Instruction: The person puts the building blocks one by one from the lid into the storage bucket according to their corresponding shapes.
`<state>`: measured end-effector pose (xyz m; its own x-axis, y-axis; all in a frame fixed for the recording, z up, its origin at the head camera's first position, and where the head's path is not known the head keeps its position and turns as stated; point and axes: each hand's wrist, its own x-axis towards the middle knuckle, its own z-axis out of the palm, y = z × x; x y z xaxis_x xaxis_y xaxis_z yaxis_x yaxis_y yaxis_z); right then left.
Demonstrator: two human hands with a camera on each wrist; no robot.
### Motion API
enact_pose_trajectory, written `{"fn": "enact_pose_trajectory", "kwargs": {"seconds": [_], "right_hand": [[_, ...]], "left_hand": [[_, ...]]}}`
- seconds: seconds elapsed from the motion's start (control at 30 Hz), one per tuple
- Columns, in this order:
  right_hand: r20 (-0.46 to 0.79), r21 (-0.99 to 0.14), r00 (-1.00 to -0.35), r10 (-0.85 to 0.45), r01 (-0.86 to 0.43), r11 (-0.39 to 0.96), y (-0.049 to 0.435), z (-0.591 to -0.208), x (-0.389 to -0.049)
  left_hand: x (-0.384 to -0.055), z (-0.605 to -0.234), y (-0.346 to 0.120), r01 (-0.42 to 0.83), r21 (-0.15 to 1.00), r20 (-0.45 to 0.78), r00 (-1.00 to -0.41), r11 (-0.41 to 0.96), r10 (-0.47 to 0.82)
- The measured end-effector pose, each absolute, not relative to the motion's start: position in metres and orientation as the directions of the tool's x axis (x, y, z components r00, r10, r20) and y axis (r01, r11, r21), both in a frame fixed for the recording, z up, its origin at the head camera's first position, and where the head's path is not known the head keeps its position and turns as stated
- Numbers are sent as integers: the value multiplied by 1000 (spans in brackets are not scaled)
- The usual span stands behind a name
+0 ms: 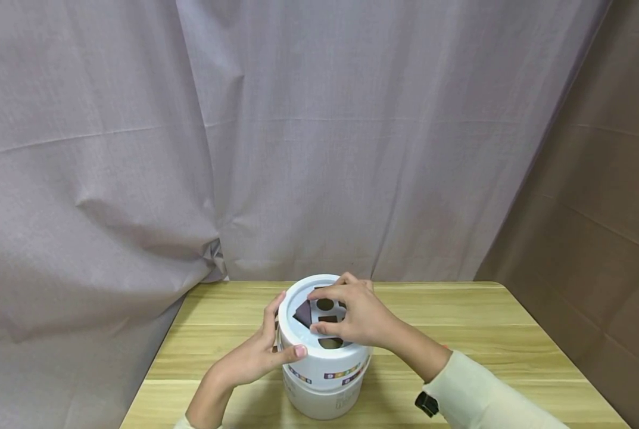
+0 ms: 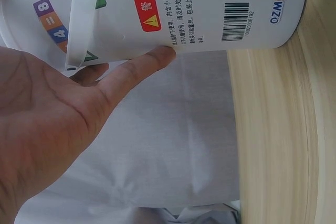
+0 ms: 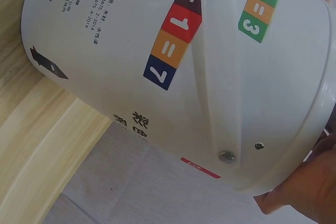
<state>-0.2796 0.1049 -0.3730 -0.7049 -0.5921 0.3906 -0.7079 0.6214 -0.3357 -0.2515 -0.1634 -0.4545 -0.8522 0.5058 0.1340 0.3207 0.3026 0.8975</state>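
Note:
A white plastic bucket [image 1: 324,399] stands upright on the wooden table, its pale lid [image 1: 299,339] pierced with several dark shaped holes. My left hand [image 1: 252,357] holds the bucket from the left, thumb on the near rim and fingers along the far left side; one finger lies along the printed wall [image 2: 202,19] in the left wrist view. Over the lid, my right hand [image 1: 359,313] pinches a dark purple block [image 1: 304,312] between thumb and index finger. The block sits tilted at a hole on the lid's left; its lower part is hidden.
The wooden table [image 1: 442,316] extends around the bucket. Grey curtain [image 1: 319,149] hangs behind, and a brown drape [image 1: 592,196] is on the right. A white handle [image 3: 218,66] lies across the bucket's side. Something small and reddish [image 1: 445,347] shows behind the right forearm.

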Motion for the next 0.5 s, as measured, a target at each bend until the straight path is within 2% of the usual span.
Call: {"fn": "enact_pose_trajectory", "kwargs": {"seconds": [0.5], "right_hand": [[373, -347, -705, -604, -709, 613, 104, -372, -278]], "left_hand": [[-251, -456, -164, 328, 896, 142, -850, 299, 507]]}}
